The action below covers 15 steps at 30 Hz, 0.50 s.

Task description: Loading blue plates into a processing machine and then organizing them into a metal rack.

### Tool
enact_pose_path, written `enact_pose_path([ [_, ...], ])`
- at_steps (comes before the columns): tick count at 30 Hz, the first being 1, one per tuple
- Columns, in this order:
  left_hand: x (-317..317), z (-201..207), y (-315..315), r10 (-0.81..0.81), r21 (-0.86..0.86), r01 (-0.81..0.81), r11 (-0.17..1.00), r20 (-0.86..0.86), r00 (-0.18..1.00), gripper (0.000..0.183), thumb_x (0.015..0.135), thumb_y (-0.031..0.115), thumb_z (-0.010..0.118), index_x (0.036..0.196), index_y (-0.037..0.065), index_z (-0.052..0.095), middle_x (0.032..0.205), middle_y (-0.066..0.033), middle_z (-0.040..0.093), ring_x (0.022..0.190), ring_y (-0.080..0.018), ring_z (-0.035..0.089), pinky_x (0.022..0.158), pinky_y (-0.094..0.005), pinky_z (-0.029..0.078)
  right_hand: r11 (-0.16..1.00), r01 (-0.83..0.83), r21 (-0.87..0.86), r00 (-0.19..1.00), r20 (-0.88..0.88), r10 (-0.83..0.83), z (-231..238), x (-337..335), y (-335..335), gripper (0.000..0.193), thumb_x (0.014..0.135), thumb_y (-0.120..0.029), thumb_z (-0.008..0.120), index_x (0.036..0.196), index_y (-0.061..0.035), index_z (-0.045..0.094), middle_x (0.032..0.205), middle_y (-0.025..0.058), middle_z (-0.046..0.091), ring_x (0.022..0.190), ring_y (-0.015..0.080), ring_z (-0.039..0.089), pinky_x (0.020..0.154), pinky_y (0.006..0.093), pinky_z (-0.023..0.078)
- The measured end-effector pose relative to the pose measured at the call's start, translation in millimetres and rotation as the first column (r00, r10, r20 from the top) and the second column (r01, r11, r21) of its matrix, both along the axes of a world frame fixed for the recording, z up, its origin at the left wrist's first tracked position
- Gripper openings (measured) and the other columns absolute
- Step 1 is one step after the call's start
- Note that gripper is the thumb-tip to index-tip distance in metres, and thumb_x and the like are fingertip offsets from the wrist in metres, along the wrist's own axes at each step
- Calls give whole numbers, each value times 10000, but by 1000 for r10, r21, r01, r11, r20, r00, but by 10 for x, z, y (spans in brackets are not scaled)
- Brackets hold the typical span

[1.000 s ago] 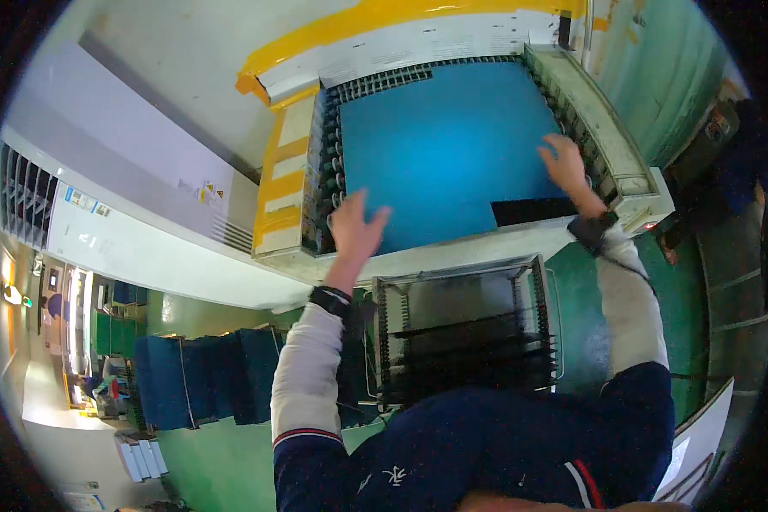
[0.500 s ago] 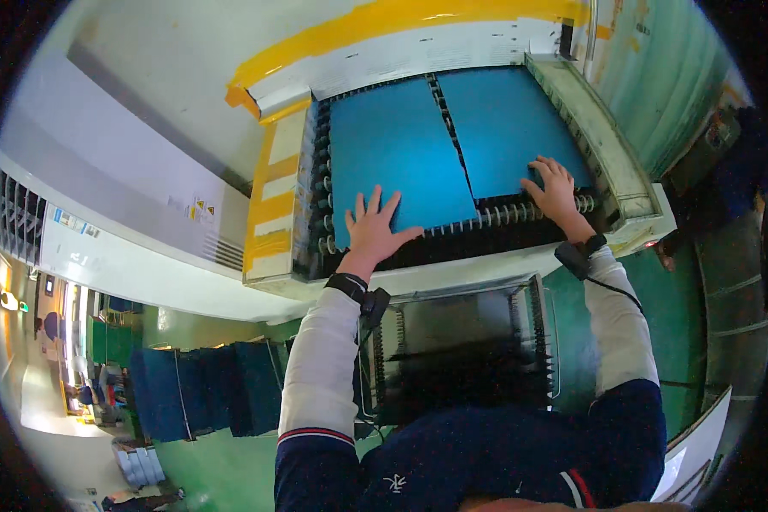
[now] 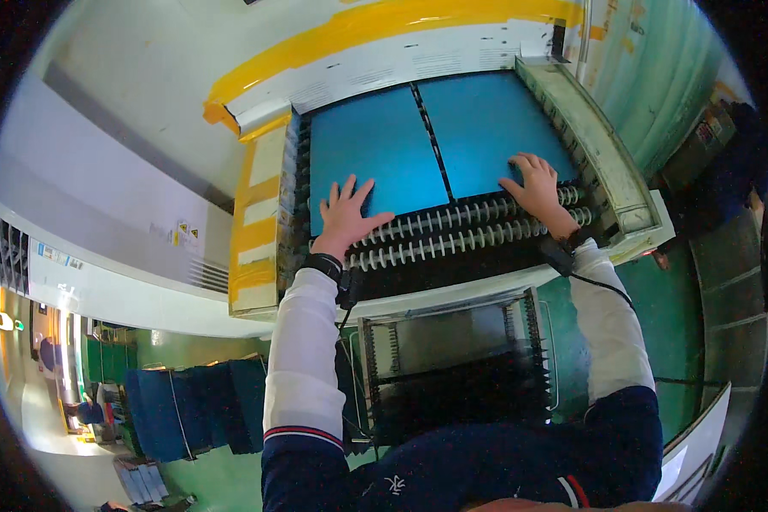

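Observation:
Two flat blue panels lie side by side on the roller conveyor of a machine, a narrow dark gap between them. On the near left part of the left blue panel rests my left hand, fingers spread and holding nothing. My right hand is at the near edge of the right blue panel, fingers loosely bent and apart, its palm over the rollers. Rows of pale disc rollers show between the panels and the machine's front edge. Both wrists wear dark bands with small black devices.
Below the machine's front edge stands a slotted rack holding dark panels, close to my body. Yellow-taped side rail and pale right rail border the rollers. More dark blue panels stand in racks at the lower left.
Both panels have shifted away from me toward the machine, and the left one now lines up more evenly with the right. More rollers show; my hands have moved slightly left.

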<state>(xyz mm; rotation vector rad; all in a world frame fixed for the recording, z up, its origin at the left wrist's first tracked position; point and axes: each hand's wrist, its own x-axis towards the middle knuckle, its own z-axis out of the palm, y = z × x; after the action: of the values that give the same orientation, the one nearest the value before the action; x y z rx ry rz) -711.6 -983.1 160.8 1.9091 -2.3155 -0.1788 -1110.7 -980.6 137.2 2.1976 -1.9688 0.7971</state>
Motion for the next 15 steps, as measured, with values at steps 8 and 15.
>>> enact_pose_path([
  [8,-11,-47,-170,-47,-69,44,997,-35,998,860,716,695,653,1424,254,443,1548,-125,276,1411,-418,223,1082,-646,181,1000,12,-12,1000,-8,-12,-31,43,-203,556,771,-465,708,1196,-132,577,1252,83,549,1198,314,486,995,516,369],
  [15,60,-41,309,-173,-223,138,965,-148,974,757,795,605,639,1368,129,502,1462,-149,416,1350,-380,364,1066,-560,281,1000,-17,25,997,-68,18,-149,-37,-482,532,794,-501,672,1182,-148,582,1208,103,563,1159,339,508,947,535,398],
])
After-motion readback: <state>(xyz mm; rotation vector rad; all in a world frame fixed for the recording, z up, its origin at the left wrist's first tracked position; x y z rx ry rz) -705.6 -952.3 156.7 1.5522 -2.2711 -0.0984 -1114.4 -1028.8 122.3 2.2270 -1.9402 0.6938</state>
